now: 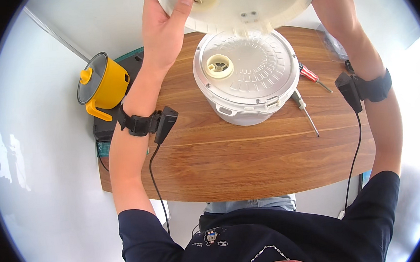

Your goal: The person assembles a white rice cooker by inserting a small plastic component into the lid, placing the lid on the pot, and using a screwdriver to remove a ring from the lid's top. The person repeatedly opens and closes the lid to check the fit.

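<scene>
Both my hands hold up a round white plastic lid cover (255,6) at the top of the view, its hollow underside partly showing. My left hand (166,32) grips its left edge, thumb beside a round cream-coloured fitting. At the opposite edge is my right hand (335,8), its fingers partly cut off by the frame. Below the cover, a round white pot-like appliance (249,106) stands on the table. Its top plate (252,74) is silvery with an embossed pattern, rim screws and a cream round valve seat (219,66) on the left.
Right of the appliance lie a grey-handled screwdriver (306,110) and another screwdriver with a red, white and blue handle (309,73). A yellow pot (110,84) with a dark lid stands at the left, over a green mat (103,148). The wooden table (251,162) has a curved front edge. Cables hang from both wrist straps.
</scene>
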Tool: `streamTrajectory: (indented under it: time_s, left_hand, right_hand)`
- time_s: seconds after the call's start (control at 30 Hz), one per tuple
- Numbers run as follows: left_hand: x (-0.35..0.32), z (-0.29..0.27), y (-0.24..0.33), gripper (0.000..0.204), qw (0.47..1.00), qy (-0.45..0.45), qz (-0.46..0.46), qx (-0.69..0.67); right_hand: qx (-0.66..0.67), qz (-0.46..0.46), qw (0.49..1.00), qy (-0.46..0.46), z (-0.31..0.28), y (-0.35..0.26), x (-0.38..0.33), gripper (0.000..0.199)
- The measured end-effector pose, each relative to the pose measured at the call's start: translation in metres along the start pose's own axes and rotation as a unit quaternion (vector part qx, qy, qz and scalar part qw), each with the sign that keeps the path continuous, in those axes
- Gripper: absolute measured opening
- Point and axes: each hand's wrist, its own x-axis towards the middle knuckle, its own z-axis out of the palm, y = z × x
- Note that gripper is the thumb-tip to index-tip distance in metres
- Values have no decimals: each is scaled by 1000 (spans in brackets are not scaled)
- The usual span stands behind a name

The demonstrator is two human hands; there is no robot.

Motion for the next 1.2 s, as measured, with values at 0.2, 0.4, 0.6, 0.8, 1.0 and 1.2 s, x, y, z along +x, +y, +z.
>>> streamTrajectory:
  time_s: [0.2, 0.4, 0.6, 0.8, 1.0, 1.2]
  left_hand:
    - [6, 16, 20, 40, 982, 48, -166, -73]
    - [11, 25, 18, 39, 974, 100, -197, -43]
    - [12, 23, 26, 45, 958, 52, -252, -124]
    - [8, 28, 38, 61, 973, -22, -209, -93]
    - [3, 32, 29, 63, 976, 2, -190, -102]
    - [8, 27, 30, 75, 980, 13, -200, 15]
  right_hand:
    - [66, 105, 992, 2, 8, -11, 11, 40]
    - [40, 140, 989, 25, -2, 6, 29, 41]
    - [86, 174, 980, 43, -6, 15, 30, 42]
    - [107, 187, 975, 56, -8, 17, 30, 42]
    - [112, 184, 973, 80, 3, 6, 19, 44]
    - [92, 165, 976, 105, 10, -5, 8, 46]
